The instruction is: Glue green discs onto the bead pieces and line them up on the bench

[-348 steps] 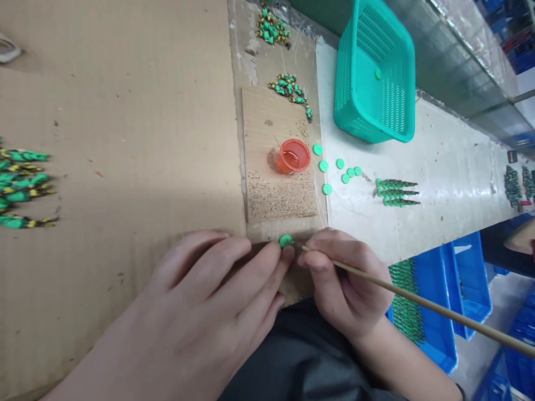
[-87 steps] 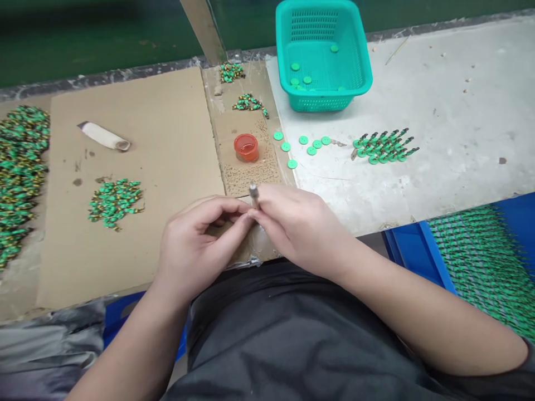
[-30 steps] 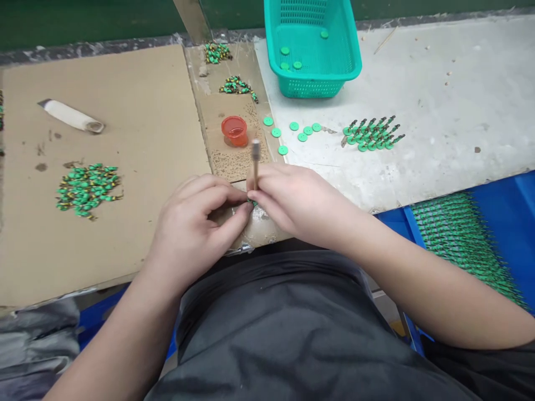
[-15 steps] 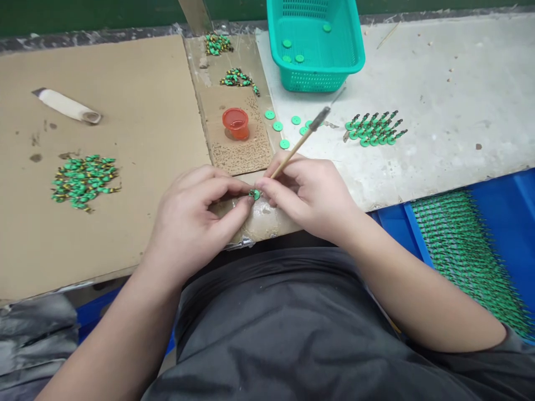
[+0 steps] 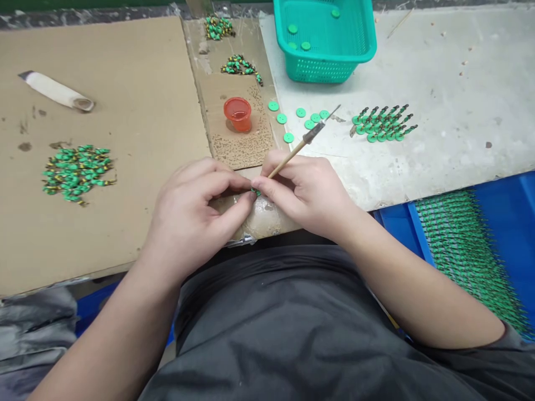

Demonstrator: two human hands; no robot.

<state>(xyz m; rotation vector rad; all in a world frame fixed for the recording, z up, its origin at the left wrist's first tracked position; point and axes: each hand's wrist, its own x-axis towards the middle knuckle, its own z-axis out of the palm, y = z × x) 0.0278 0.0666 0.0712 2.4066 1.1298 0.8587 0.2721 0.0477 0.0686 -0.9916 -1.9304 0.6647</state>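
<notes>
A small green button is pinched between the fingertips of the left hand and right hand, low over the cardboard at the table's near edge. The right hand also closes on a thin wooden brush, its dark tip pointing away. An orange cup and loose flat green discs lie just beyond; bare grey tabletop stretches rightwards.

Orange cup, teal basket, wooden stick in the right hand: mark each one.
orange cup (image 5: 238, 113), head view, on its front wall.
teal basket (image 5: 330, 69), head view, on its near mesh wall.
wooden stick (image 5: 292, 154), head view, mid-shaft above the right hand (image 5: 307, 192).
</notes>
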